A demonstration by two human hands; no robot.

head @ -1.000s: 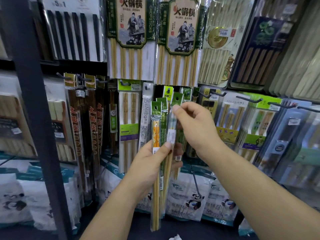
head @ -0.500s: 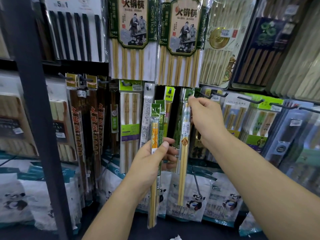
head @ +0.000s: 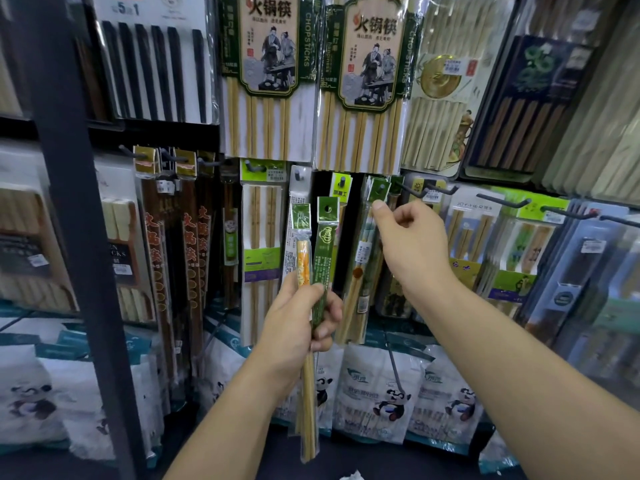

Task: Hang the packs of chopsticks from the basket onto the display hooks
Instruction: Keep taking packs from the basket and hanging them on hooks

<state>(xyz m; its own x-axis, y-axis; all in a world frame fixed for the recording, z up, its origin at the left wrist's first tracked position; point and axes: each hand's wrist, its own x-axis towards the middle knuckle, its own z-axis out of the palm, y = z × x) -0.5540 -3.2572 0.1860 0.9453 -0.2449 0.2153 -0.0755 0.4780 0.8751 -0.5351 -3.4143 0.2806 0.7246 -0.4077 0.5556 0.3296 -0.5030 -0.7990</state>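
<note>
Overhead, "CHOPSTICKS" on green-trimmed bamboo chopstick packs [head: 268, 126].
Gripping 2 slim plastic-sleeved chopstick packs [head: 323, 244] in left hand [head: 298, 327]; right hand [head: 412, 244] thumb-tip at hung green paper header card [head: 379, 189], pinch unclear.

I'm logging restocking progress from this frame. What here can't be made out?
Basket: outside the head view altogether.
Whether the right hand pinches the hanging pack: its thumb covers the contact, head view.
How many packs the left hand grips: they overlap and its fingers cover them.
Price label print: too small, head view.
</note>
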